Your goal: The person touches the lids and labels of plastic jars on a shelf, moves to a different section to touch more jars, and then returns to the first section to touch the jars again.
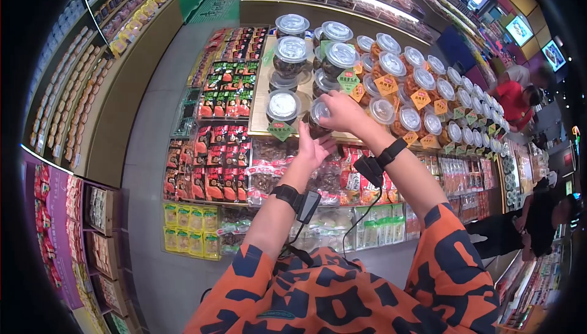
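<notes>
A clear-lidded plastic tub [318,112] with dark contents is between my two hands at the front edge of the display. My right hand [340,112] grips its lid and upper side from the right. Below it my left hand [313,149] is turned palm up, thumb along the tub's left side and fingers cupped near its base. Partly hidden by the hands, the tub's lower part does not show fully. Left of it stands another lidded tub [283,106] with a green tag [281,129]. More dark-filled tubs [290,52] stand behind, some stacked.
Rows of tubs with orange contents [423,81] and diamond tags fill the right of the wooden display board [259,104]. Packaged snacks [223,175] lie in front and left. Shelves [92,59] line the left wall beyond the grey floor [147,150]. People [516,98] are at the right.
</notes>
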Available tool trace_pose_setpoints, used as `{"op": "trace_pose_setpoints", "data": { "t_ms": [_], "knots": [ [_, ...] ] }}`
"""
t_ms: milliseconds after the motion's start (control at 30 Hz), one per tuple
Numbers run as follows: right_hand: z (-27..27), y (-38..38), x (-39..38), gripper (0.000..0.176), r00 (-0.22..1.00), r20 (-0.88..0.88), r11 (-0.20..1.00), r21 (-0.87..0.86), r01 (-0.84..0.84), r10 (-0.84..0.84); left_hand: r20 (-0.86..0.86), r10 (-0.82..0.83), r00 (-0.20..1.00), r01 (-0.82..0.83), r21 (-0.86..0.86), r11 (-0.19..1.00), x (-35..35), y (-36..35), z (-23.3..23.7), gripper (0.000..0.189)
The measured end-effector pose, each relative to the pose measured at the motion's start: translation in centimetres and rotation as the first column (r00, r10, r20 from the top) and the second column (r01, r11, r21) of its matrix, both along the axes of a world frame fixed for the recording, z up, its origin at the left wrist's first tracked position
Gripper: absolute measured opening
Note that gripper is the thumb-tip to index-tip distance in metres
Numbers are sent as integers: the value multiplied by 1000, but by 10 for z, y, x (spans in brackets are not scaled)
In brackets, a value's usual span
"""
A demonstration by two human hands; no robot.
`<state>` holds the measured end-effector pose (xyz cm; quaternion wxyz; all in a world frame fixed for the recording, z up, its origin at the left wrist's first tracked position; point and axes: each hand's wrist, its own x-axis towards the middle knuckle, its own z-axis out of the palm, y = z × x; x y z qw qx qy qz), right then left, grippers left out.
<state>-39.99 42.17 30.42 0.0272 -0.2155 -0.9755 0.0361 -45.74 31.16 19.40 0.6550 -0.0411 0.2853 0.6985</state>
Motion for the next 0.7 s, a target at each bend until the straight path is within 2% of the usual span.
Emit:
{"op": "trace_pose_setpoints", "data": {
  "t_ms": [67, 133, 200, 267, 300, 333, 400, 433, 500, 533, 600, 667, 700],
  "knots": [
    [9, 10, 2, 51, 999, 15, 997, -66, -49, 51, 9, 18, 1000, -18, -5, 1000, 8, -3, -2, 80],
    [17, 20, 5, 52, 964, -43, 945, -190, -265, 262, 87, 83, 993, -86, 29, 996, 20, -4, -4, 76],
    [14, 30, 6, 50, 950, -47, 925, -214, -313, 310, 137, 104, 985, -109, 28, 994, 33, -2, -6, 71],
    [10, 35, 7, 44, 912, -144, 867, -285, -409, 383, 233, 133, 963, -143, 29, 989, 44, 1, -6, 62],
    [11, 35, 9, 36, 925, -130, 876, -295, -381, 358, 256, 132, 958, -136, -2, 991, 46, 2, -5, 53],
    [8, 34, 10, 36, 924, -131, 874, -300, -382, 359, 256, 134, 957, -137, -7, 991, 48, 2, -5, 53],
    [1, 30, 12, 31, 933, -249, 941, -150, -303, 260, 239, 181, 954, -187, 2, 982, 51, 3, -11, 43],
    [-1, 28, 15, 31, 933, -252, 942, -155, -299, 255, 236, 178, 955, -183, -2, 983, 52, 3, -13, 43],
    [16, 11, 13, 33, 999, -31, 997, -73, -32, 30, 201, 255, 946, -269, 47, 962, 50, 3, -17, 39],
    [17, 9, 11, 33, 999, -32, 997, -76, -29, 26, 200, 252, 947, -266, 44, 963, 48, 4, -17, 39],
    [17, 9, 8, 36, 997, 78, 999, -30, 23, -21, 206, 278, 938, -290, 27, 957, 46, 5, -13, 35],
    [17, 14, 3, 37, 993, 119, 998, -61, -3, 10, 194, 250, 949, -267, 65, 962, 45, 3, -17, 34],
    [17, 17, 0, 37, 987, 156, 995, -94, -29, 43, 199, 200, 959, -219, 75, 973, 45, 2, -23, 43]
  ]
}}
